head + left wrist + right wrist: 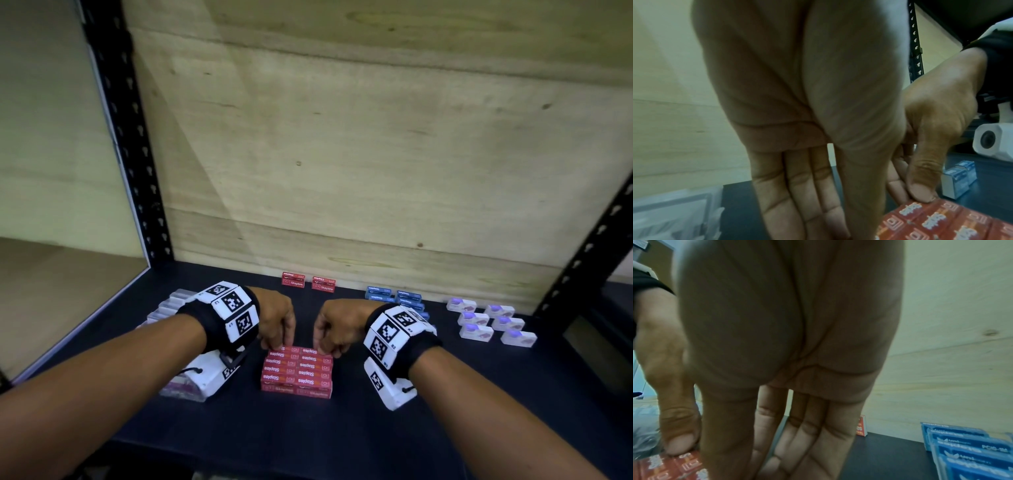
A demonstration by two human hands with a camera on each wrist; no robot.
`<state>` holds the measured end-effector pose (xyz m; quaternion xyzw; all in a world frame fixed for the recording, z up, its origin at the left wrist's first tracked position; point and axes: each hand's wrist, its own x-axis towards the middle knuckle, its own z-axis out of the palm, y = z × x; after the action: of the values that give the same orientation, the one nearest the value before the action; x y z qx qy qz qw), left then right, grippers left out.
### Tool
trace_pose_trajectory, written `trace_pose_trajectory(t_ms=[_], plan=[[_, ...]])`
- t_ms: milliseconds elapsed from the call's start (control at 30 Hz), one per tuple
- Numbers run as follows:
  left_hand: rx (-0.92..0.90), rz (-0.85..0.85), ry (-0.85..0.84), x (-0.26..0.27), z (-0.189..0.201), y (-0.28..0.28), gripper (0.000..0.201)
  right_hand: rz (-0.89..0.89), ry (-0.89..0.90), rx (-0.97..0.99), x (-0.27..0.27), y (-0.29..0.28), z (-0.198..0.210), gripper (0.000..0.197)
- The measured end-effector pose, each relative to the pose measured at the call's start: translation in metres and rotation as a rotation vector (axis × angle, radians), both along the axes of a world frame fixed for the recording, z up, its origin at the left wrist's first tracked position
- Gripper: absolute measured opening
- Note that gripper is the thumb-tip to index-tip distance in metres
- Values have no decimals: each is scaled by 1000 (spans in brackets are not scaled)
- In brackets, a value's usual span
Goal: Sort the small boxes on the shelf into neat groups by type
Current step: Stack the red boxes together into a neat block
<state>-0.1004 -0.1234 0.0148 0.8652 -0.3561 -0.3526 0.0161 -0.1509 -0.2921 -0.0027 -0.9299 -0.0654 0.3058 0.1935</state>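
Both hands at far edge of red staples block (297, 371), directly below fingertips; block's long axis runs from hands back toward person.

Left hand (275, 320): fingers straight, pointing down behind block's far left corner. Right hand (334, 325): fingers extended down, thumb pressing far-row box top; whether it pinches a box, cannot tell.

Two loose red boxes (308, 281) lie beyond both hands at back wall, about equally near, slightly nearer right.

Counts:
- red block: two columns, roughly five rows
- blue boxes (397, 298), right of right hand: partly hidden, count uncertain
- white boxes (489, 320), further right: six
- clear cases (168, 308), left of left hand: uncounted
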Motion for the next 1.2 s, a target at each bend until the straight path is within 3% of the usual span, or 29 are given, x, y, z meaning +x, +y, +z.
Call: trace_pose_trajectory(t_ms=[500,833,967,1200], plan=[[16,57,-42,4,-2,-5,23,-5,5,-15,5,-3,1,16],[-149,210,-373,48,14,-4,8,-151,-344,-143,39,-30,24,11],[-121,212,-537,68,14,-11,16,-212,-444,-203,57,-37,22,24],[-65,213,-571,94,5,-24,30,-224,-479,-261,82,-39,16,32]])
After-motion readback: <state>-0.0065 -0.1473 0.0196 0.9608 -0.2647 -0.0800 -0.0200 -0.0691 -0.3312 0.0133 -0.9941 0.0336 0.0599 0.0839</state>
